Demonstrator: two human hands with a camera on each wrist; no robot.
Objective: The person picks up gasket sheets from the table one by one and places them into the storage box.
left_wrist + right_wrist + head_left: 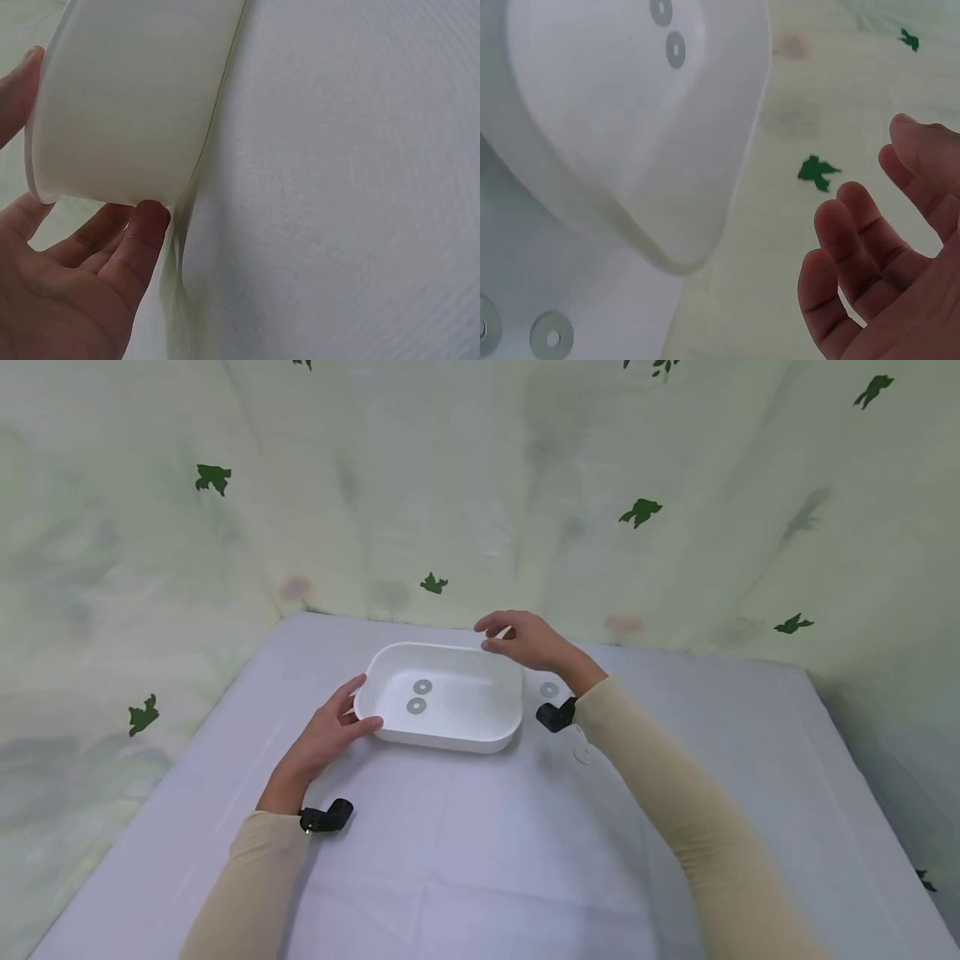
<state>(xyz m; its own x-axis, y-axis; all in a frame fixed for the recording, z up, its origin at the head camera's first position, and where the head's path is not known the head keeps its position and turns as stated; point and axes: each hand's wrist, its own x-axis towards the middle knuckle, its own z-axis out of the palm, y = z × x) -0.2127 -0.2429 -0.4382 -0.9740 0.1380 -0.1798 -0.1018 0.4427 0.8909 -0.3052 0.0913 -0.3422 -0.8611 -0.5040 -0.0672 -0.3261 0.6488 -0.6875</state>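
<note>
A white oblong plastic tub [450,739] with rounded corners stands on the cloth-covered table. Two flat grey washers, one [423,687] just beyond the other [416,705], lie inside it toward the left. My left hand [330,735] holds the tub's left end, thumb at the near rim and fingers around the end wall; the left wrist view shows the fingertips against that wall. Over the far right corner hovers my right hand [528,642], apart from the rim in the right wrist view. Its fingers [836,225] are loosely bent, with nothing between them.
Outside the tub, to its right, a washer [550,689] lies on the cloth [480,843]. Nearer, another washer [582,753] shows faintly by the right sleeve [660,785], which may cover more. A pale curtain [465,485] with green leaf-like shapes hangs behind the table.
</note>
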